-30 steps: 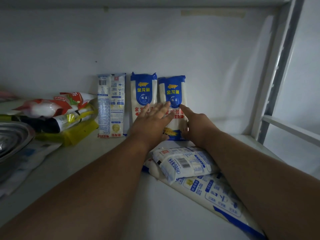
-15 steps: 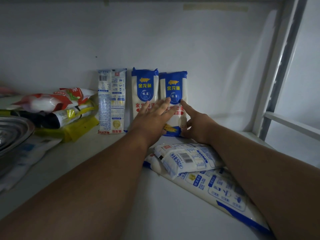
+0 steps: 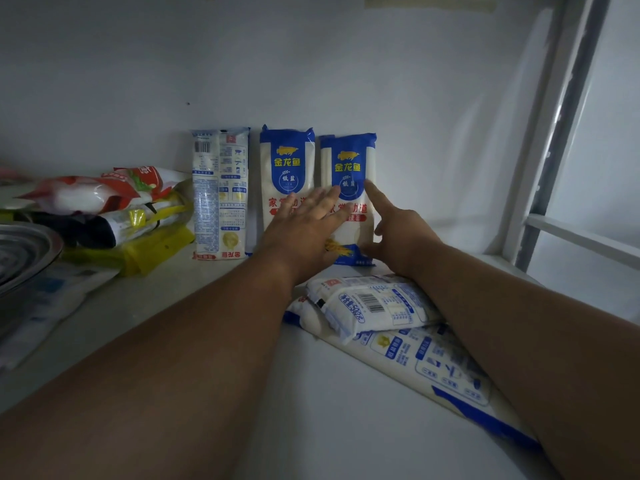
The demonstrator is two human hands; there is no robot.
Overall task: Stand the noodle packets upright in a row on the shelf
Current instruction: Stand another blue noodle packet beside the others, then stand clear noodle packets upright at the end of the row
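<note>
Three white-and-blue plastic noodle packets stand upright against the white back wall (image 3: 346, 71) of the pale shelf (image 3: 311, 410) at your 12 o'clock: a back-facing packet (image 3: 221, 192) leftmost, a blue-topped middle packet (image 3: 286, 168) beside it, and a right-hand packet (image 3: 349, 174) touching that one. Your left hand (image 3: 304, 233) lies flat, fingers spread, across the lower fronts of the middle and right-hand packets, while your right hand (image 3: 398, 237) rests open at the right-hand packet's edge, forefinger extended up along it, gripping nothing. Two more white packets lie flat at 5 o'clock, a short barcode packet (image 3: 367, 306) stacked on a long one (image 3: 440, 368).
</note>
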